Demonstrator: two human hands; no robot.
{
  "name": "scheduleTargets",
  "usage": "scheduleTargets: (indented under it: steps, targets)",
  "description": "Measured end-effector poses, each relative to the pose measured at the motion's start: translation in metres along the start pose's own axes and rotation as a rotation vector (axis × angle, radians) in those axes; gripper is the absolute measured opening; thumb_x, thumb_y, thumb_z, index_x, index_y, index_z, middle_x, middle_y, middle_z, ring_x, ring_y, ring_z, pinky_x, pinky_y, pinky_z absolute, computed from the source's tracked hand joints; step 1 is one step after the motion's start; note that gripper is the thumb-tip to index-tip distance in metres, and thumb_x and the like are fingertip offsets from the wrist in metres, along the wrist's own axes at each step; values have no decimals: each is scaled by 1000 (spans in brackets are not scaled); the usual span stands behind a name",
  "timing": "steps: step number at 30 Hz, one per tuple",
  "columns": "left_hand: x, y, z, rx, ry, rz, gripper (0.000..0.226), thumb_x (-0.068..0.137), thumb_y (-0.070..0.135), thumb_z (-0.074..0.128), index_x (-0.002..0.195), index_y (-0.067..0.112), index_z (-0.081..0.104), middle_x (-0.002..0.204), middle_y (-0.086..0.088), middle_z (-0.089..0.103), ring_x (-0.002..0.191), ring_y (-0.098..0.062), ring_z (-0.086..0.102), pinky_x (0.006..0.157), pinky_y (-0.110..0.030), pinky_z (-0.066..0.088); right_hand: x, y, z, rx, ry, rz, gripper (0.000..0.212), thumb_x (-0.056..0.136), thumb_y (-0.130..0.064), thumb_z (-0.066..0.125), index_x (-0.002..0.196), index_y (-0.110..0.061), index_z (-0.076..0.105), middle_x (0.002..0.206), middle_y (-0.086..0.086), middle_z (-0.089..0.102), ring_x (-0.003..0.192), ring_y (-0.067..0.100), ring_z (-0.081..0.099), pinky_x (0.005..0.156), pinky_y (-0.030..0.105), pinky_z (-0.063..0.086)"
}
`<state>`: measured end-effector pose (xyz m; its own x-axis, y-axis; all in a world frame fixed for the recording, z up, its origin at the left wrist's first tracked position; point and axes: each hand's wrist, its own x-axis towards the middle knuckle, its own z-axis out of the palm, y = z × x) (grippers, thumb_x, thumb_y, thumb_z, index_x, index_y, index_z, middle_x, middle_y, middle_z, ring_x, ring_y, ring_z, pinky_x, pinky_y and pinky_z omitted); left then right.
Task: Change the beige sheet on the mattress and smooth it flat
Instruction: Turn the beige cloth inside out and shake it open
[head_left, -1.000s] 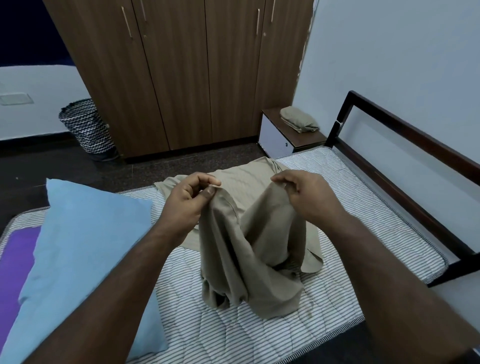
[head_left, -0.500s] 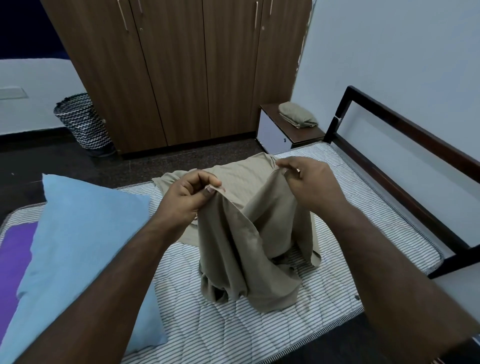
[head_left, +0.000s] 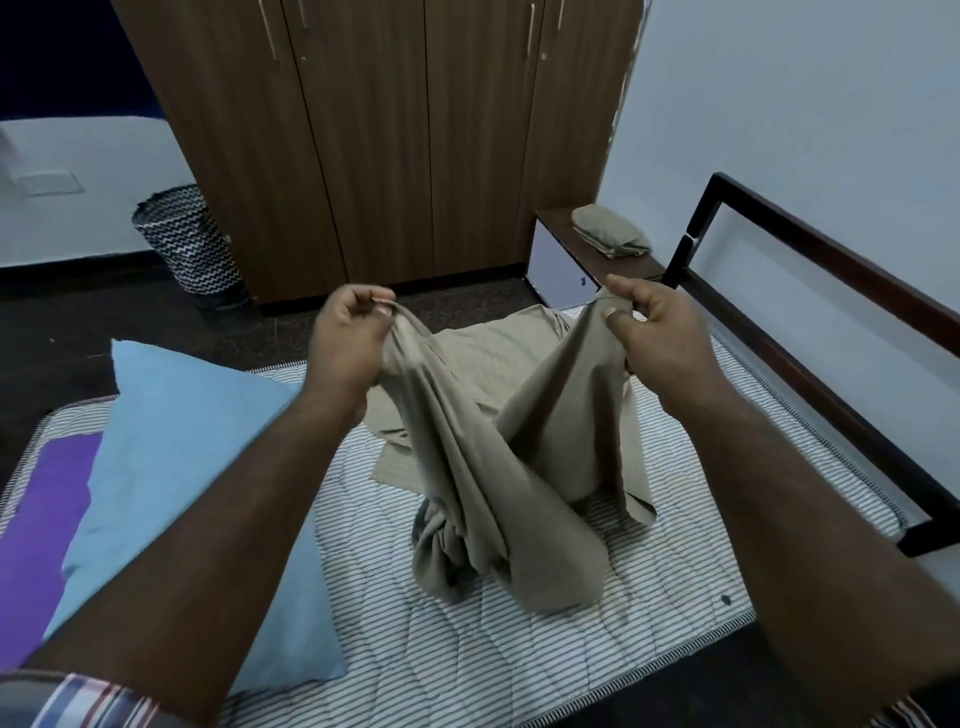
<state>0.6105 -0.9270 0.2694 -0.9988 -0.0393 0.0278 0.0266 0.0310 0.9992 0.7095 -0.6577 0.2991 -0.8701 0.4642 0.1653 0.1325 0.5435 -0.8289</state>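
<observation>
A white mattress with thin dark stripes (head_left: 519, 649) fills the dark-framed bed. On its left part lies a pale blue pillow (head_left: 176, 467). At the mattress's middle, the beige cotton sheet (head_left: 498, 467) is lifted into a tent, its lower folds bunched on the striped surface. The left hand (head_left: 350, 343) pinches one gathered edge between curled fingers and thumb; the right hand (head_left: 660, 332) pinches another edge the same way, well apart.

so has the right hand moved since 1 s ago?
Yes. The right hand, pinching the beige sheet, has moved up and to the right, away from the left hand and toward the bedside table.
</observation>
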Motion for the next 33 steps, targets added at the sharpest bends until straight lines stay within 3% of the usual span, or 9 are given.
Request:
scheduleTargets:
  steps: [5, 8, 13, 16, 18, 23, 26, 30, 33]
  targets:
    - [1, 33, 11, -282, -80, -139, 20, 105, 8, 44, 105, 20, 60, 83, -2, 68, 59, -9, 65, 57, -28, 55, 2, -5, 9, 72, -64, -19, 44, 84, -35, 64, 127, -30, 68, 123, -11, 70, 97, 8, 65, 88, 42, 54]
    - [-10, 33, 19, -219, -261, -103, 22, 105, 10, 45, 102, 25, 61, 87, 2, 68, 70, -12, 65, 61, -31, 53, -1, -11, 19, 50, -151, -62, 31, 90, -31, 72, 121, -26, 72, 113, -12, 73, 99, 11, 70, 92, 40, 57]
    - [-26, 29, 37, -112, -563, 112, 18, 101, 3, 54, 96, 18, 64, 82, 0, 63, 69, -6, 58, 57, -20, 46, -10, -33, 42, -8, -364, -228, 42, 78, -46, 78, 115, -27, 75, 102, -12, 75, 97, 2, 69, 90, 36, 56]
    - [-27, 21, 40, -101, -565, 170, 21, 100, 0, 55, 96, 17, 66, 82, -3, 66, 70, -5, 61, 61, -18, 47, -8, -35, 46, -46, -366, -231, 22, 78, -45, 78, 88, -25, 77, 87, 0, 75, 84, 19, 70, 79, 44, 56]
    - [-27, 12, 37, -73, -556, 168, 22, 100, 0, 55, 94, 17, 67, 79, 3, 66, 70, -4, 59, 62, -17, 46, -6, -31, 45, -32, -375, -233, 17, 81, -36, 80, 80, -20, 77, 82, 3, 74, 79, 18, 69, 75, 39, 54]
    - [-19, -8, 15, -91, -420, -56, 27, 98, 3, 48, 85, 8, 71, 66, 1, 65, 67, -9, 57, 66, -23, 44, 3, 3, 26, -99, -394, -180, 8, 90, -17, 74, 95, -20, 79, 90, -11, 74, 86, -2, 65, 85, 29, 52]
    - [-8, -43, -9, 383, -492, -56, 28, 95, 20, 52, 80, 17, 76, 50, -1, 59, 55, -15, 56, 69, -30, 45, 6, 34, 19, -159, -415, -61, 21, 92, -9, 68, 108, -22, 75, 101, -16, 70, 102, -1, 62, 96, 31, 52]
    - [-11, -94, -18, 735, -588, -73, 11, 86, 33, 68, 95, 32, 75, 97, 12, 76, 95, -12, 70, 91, -36, 55, -2, 49, 30, -158, -405, -21, 21, 97, -13, 62, 110, -28, 67, 82, -15, 59, 77, 3, 57, 63, 20, 43]
    - [-26, -101, 5, 591, -666, -76, 30, 91, 27, 70, 120, 29, 69, 119, 12, 70, 112, -6, 65, 99, -29, 52, -7, 50, 35, -97, -457, -38, 16, 97, -6, 61, 97, -20, 70, 88, -5, 66, 81, 1, 59, 66, 13, 43]
